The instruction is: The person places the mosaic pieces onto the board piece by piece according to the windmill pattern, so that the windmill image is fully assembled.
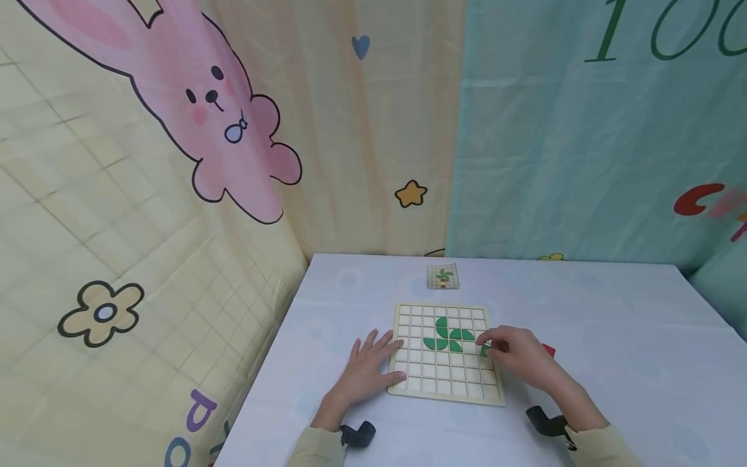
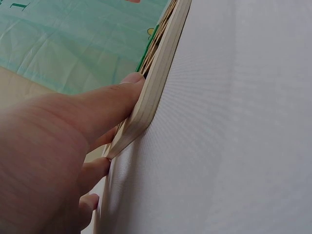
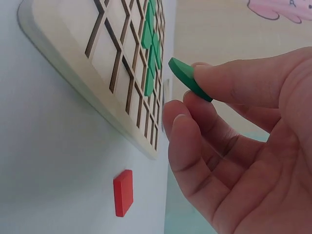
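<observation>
A square wooden grid board lies on the table, with several green curved-edge pieces set in cells around its upper middle. My left hand rests at the board's left edge with its fingers spread. In the left wrist view the thumb lies on the board's rim. Over the right side of the board, my right hand pinches a green piece between thumb and fingers. That piece has a curved edge and is held above the grid, apart from it.
A red block lies on the white-covered table, right of the board and partly behind my right hand in the head view. Beyond the board is a small pattern card showing a green design. Printed curtains hang behind the table.
</observation>
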Action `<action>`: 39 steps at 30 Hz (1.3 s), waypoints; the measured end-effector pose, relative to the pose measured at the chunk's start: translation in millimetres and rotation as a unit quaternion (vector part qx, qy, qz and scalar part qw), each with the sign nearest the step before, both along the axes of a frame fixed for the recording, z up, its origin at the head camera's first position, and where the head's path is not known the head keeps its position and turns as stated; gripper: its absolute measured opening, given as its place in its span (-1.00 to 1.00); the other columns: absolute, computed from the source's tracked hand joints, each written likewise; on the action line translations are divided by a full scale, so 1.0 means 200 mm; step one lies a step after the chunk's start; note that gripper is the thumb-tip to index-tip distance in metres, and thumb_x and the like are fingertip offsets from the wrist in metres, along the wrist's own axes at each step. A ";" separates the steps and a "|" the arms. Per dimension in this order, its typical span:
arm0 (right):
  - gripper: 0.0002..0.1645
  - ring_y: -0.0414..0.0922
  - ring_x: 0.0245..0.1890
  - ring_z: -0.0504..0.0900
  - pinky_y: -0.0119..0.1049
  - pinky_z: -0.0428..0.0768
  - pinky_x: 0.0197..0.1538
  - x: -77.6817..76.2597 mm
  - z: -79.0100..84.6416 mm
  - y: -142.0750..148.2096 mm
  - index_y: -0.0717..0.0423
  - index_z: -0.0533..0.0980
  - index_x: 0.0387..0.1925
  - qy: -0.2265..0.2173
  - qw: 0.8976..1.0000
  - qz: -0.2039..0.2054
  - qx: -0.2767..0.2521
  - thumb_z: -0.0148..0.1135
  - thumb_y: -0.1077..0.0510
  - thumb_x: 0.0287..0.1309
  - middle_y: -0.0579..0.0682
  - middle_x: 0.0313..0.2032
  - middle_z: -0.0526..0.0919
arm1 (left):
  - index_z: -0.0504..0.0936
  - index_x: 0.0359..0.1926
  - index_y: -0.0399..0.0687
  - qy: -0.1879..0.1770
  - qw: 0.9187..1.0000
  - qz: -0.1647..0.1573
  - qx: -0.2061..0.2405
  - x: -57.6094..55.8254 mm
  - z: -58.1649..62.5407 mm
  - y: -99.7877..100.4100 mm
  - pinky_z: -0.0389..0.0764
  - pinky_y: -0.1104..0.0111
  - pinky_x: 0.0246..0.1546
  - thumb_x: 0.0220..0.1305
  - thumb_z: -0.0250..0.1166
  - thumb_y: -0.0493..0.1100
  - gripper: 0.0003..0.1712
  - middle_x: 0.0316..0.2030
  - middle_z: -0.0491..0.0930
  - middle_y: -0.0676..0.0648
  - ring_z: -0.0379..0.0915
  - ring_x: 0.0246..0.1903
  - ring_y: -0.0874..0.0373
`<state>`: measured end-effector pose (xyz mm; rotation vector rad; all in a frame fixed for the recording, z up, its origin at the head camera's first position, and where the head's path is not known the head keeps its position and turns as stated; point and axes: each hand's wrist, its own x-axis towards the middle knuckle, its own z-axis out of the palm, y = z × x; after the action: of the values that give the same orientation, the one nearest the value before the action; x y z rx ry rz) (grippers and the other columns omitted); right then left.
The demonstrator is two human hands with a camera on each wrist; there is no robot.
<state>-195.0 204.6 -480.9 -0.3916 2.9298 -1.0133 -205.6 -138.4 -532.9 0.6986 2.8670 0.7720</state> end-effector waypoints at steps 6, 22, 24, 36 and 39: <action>-0.73 -0.13 -0.35 0.46 -0.33 0.53 -0.35 -0.02 -0.01 -0.04 -0.05 0.72 -0.13 -0.016 1.000 -0.004 -0.003 0.36 0.32 0.19 -0.16 -0.38 0.55 | 0.36 0.48 0.22 0.006 1.000 0.000 -0.004 -0.01 0.00 0.00 -0.25 -0.24 0.44 0.29 0.26 0.34 -0.19 0.54 0.12 0.00 -0.21 0.54 -0.15; -0.81 -0.17 -0.46 0.48 -0.30 0.52 -0.40 -0.05 -0.07 -0.16 -0.06 0.64 -0.34 -0.020 0.999 -0.007 -0.032 0.40 0.33 0.13 -0.19 -0.52 0.55 | 0.36 0.48 0.24 0.000 1.000 0.010 -0.008 -0.01 -0.02 0.01 -0.25 -0.21 0.45 0.27 0.26 0.36 -0.17 0.54 0.11 0.02 -0.23 0.55 -0.12; -0.80 -0.17 -0.46 0.49 -0.29 0.53 -0.39 -0.06 -0.08 -0.17 -0.06 0.64 -0.36 -0.022 0.999 -0.013 -0.035 0.41 0.33 0.12 -0.19 -0.51 0.56 | 0.35 0.48 0.24 0.000 1.000 0.010 -0.008 -0.01 -0.01 0.01 -0.26 -0.21 0.45 0.27 0.26 0.36 -0.17 0.54 0.11 0.02 -0.23 0.55 -0.11; -0.80 -0.18 -0.46 0.50 -0.28 0.53 -0.37 -0.07 -0.10 -0.23 -0.05 0.63 -0.41 -0.025 0.999 -0.019 -0.038 0.48 0.30 0.08 -0.20 -0.50 0.58 | 0.36 0.48 0.23 0.002 1.000 0.010 -0.012 -0.01 -0.01 0.01 -0.24 -0.21 0.45 0.28 0.27 0.34 -0.18 0.54 0.12 0.02 -0.23 0.55 -0.12; -0.80 -0.18 -0.46 0.49 -0.28 0.53 -0.36 -0.07 -0.10 -0.23 -0.06 0.63 -0.41 -0.024 0.999 -0.017 -0.033 0.49 0.29 0.08 -0.21 -0.50 0.57 | 0.36 0.48 0.23 0.001 1.000 0.010 -0.012 -0.01 -0.01 0.01 -0.24 -0.21 0.45 0.28 0.27 0.34 -0.18 0.54 0.12 0.02 -0.23 0.55 -0.12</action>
<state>-209.3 157.9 -501.7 -0.3149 2.8770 -1.1105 -206.7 -135.8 -534.8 0.6681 2.8842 0.7386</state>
